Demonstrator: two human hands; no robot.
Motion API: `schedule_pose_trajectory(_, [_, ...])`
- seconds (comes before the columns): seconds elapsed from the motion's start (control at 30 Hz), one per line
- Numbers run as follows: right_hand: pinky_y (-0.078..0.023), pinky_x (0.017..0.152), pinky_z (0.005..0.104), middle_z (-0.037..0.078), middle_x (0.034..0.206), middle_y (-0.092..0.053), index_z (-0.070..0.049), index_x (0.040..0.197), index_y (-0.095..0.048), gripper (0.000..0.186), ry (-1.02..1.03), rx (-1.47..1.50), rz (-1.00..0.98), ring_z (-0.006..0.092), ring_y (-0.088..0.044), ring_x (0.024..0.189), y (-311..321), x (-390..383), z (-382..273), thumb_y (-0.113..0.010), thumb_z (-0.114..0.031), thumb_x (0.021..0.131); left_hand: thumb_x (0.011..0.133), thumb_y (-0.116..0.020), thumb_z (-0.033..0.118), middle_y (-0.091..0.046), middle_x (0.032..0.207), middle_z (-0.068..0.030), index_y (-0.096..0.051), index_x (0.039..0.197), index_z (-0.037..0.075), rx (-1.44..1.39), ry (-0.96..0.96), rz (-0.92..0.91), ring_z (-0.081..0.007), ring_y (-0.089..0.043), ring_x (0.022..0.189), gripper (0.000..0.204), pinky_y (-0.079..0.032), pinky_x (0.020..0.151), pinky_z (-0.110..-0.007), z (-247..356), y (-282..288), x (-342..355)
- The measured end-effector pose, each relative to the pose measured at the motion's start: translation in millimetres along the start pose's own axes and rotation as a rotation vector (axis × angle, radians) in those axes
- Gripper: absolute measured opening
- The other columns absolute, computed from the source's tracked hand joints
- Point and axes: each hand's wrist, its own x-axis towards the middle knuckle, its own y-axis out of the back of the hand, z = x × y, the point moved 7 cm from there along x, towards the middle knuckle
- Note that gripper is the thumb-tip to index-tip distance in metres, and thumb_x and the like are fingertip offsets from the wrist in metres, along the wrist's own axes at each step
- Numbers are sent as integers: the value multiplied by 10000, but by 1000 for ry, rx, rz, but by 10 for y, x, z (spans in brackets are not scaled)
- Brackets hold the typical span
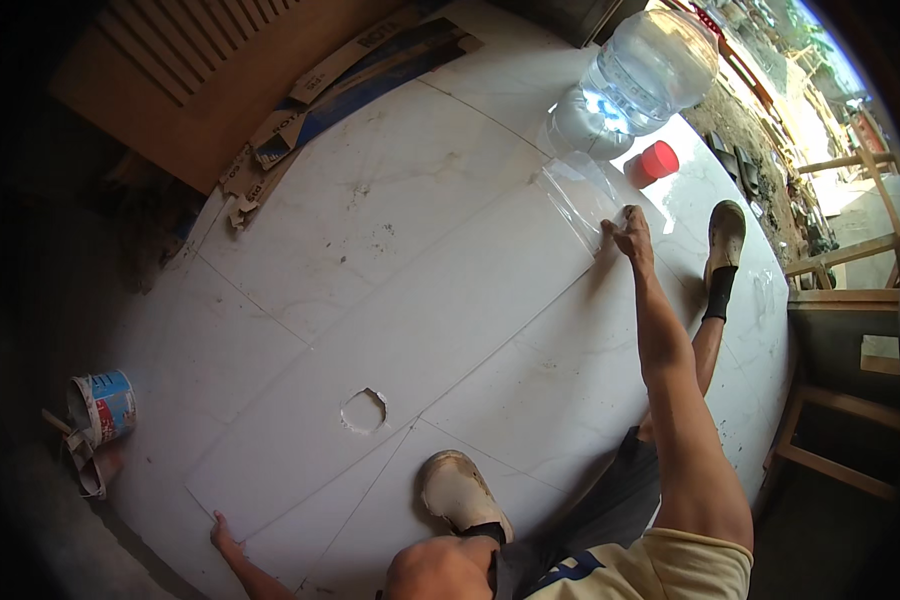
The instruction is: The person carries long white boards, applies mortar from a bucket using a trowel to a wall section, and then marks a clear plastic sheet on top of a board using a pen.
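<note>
A long white marble-look tile [420, 300] lies slantwise across the floor, from the lower left to the upper right. Near one long side it has a rough-edged round hole [364, 410]. My left hand [224, 532] is small at the lower left, thumb up, closed on the tile's near end; its other fingers are mostly hidden. With the right arm stretched far out, my right hand [631, 238] grips the far end, fingers curled. Beside it, a clear shiny sheet [580, 200] that looks like plastic lies over that end.
Past my right hand stand a red cup [659, 159] and a large clear water bottle [655, 70]. Flattened cardboard [350, 80] and a slatted wooden panel [160, 70] lie far left. A paint bucket [105, 405] stands left. My shoes [460, 490] rest on the tiled floor.
</note>
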Motion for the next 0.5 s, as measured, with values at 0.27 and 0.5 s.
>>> schedule_pose_trajectory(0.27, [-469,944,417,286,1188,-592,67,1176,-478,757,-6,11,-85,389,-589,1124,43,37,-28,-831,-425,723,852,-608,660,-490,1370,-175,-491,1357,57,39,-17,97,-415,-499,1193,795,-473,861,-634,15,55,91])
schedule_pose_trajectory(0.5, [-469,903,408,261,1108,-606,63,1149,-489,714,45,27,-27,349,-603,1053,119,-477,257,-812,-433,750,853,-602,665,-523,1327,-183,-527,1315,31,65,-59,65,-389,-526,1160,788,-473,841,-631,236,91,339])
